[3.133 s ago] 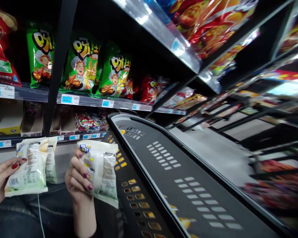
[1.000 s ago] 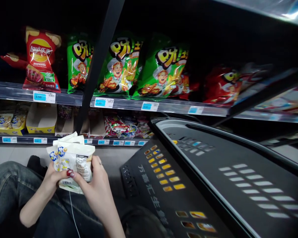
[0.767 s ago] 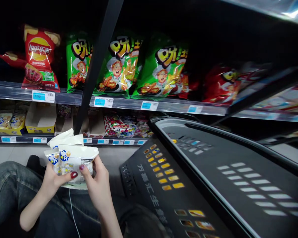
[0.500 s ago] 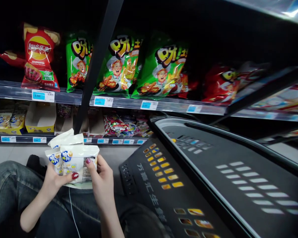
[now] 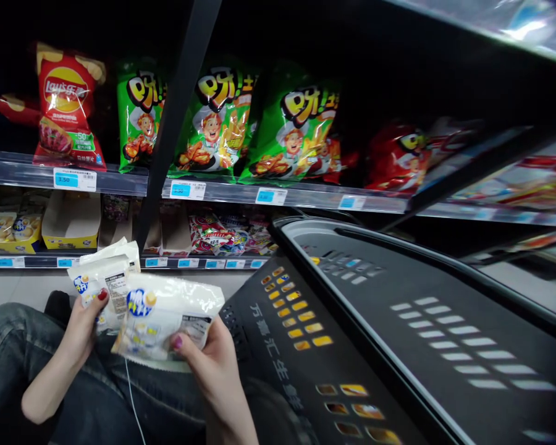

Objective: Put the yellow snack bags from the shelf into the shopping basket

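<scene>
My left hand (image 5: 81, 324) grips a small stack of white snack packets (image 5: 105, 278) with blue logos, thumb on the front one. My right hand (image 5: 215, 364) is closed on one more white snack packet (image 5: 167, 315), held tilted to the right of the stack and overlapping it slightly. Both hands hover over my jeans-clad legs (image 5: 9, 352), low in front of a store shelf.
Green chip bags (image 5: 217, 130) and a red Lay's bag (image 5: 65, 105) stand on the upper shelf (image 5: 120, 182). Yellow display boxes (image 5: 69, 225) and candy sit on the bottom shelf. A black perforated crate (image 5: 375, 321) fills the right. A thin white cable (image 5: 132, 395) hangs over my lap.
My right hand has pulled one packet off the stack and moved it down and right; the left hand keeps the others and has shifted slightly left.
</scene>
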Available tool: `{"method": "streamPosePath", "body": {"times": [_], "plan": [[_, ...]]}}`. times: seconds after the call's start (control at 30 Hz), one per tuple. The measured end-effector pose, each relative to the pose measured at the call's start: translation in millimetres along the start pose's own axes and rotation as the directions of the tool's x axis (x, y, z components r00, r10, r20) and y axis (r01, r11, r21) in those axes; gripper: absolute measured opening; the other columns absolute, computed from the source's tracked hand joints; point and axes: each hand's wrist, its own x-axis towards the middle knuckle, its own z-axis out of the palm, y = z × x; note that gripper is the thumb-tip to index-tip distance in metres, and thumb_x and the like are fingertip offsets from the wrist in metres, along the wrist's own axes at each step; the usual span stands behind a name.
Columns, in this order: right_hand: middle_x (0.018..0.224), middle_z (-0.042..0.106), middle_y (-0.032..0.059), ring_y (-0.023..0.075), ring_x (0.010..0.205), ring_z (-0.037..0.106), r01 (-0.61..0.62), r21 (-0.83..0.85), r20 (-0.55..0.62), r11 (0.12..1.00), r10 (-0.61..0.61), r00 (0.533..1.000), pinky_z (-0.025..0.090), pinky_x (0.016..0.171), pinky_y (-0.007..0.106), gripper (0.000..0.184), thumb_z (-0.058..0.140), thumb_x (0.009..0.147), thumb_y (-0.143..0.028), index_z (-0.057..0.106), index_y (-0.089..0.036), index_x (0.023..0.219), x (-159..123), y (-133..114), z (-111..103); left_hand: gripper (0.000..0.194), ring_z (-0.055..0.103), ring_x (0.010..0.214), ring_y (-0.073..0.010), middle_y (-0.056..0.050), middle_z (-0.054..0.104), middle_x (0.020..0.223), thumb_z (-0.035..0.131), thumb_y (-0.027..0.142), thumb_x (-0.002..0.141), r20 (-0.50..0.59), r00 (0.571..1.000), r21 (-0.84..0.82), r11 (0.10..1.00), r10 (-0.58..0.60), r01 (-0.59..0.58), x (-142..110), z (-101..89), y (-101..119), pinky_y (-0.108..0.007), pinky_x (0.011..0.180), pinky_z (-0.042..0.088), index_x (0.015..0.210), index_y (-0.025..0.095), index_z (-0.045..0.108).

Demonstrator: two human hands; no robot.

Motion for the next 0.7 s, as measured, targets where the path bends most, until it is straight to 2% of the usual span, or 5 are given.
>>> {"method": "streamPosePath", "body": {"times": [0.2,0.33,0.47,0.6,0.7], "plan": [[0.061,0.068,-0.0011,0.0133,0.044,0.061,-0.009,0.415,0.113,0.910,-0.041,0.993,0.048,0.041,0.021,0.028,0.072,0.066,-0.041,0.060,-0.023,0.083,-4,6,-12,0.059,0.068,0.080,-0.0301,-0.007,0.073,0.074,0.081,0.030,0.049,-0.063,0.998,-0.005,1.000,-0.010,0.010,2,-0.3,2,-0.039,0.073,0.056,0.101,0.011,0.061],[0.024,0.034,-0.0170,0.0043,0.010,0.024,-0.077,0.822,0.286,0.564,-0.292,0.913,0.027,0.020,0.011,0.023,0.054,0.080,-0.048,0.053,-0.024,0.077,4,33,-17,0.062,0.067,0.085,-0.0295,-0.008,0.074,0.080,0.081,0.029,0.051,-0.040,0.998,-0.003,0.999,-0.040,0.040,-1,2.0,2,-0.038,0.076,0.055,0.106,0.012,0.059],[0.030,0.038,-0.0178,-0.0002,0.012,0.024,-0.181,0.954,0.284,0.239,-0.529,0.800,0.027,0.024,0.006,0.013,0.042,0.089,-0.030,0.047,-0.022,0.080,4,47,-14,0.065,0.067,0.087,-0.0298,-0.008,0.074,0.081,0.080,0.029,0.052,-0.018,0.998,0.033,0.998,-0.057,0.058,-2,0.6,2,-0.038,0.077,0.055,0.111,0.012,0.058],[0.026,0.024,-0.0218,-0.0002,0.010,0.009,0.045,0.921,0.158,0.388,-0.476,0.865,0.021,0.024,0.007,0.013,0.041,0.090,-0.034,0.044,-0.023,0.083,2,49,-13,0.065,0.066,0.088,-0.0305,-0.010,0.074,0.083,0.079,0.029,0.053,-0.014,0.998,0.062,0.996,-0.064,0.065,-1,-1.4,-1,-0.037,0.076,0.055,0.112,0.012,0.059],[0.024,0.010,-0.0201,0.0026,0.011,0.004,0.316,0.473,0.016,0.822,-0.367,0.930,0.019,0.024,0.012,0.038,0.029,0.086,-0.058,0.045,-0.024,0.078,4,37,-18,0.062,0.067,0.086,-0.0299,-0.010,0.074,0.084,0.078,0.028,0.056,-0.023,0.998,0.070,0.996,-0.058,0.059,1,-2.2,-2,-0.036,0.074,0.056,0.113,0.013,0.058]]}}
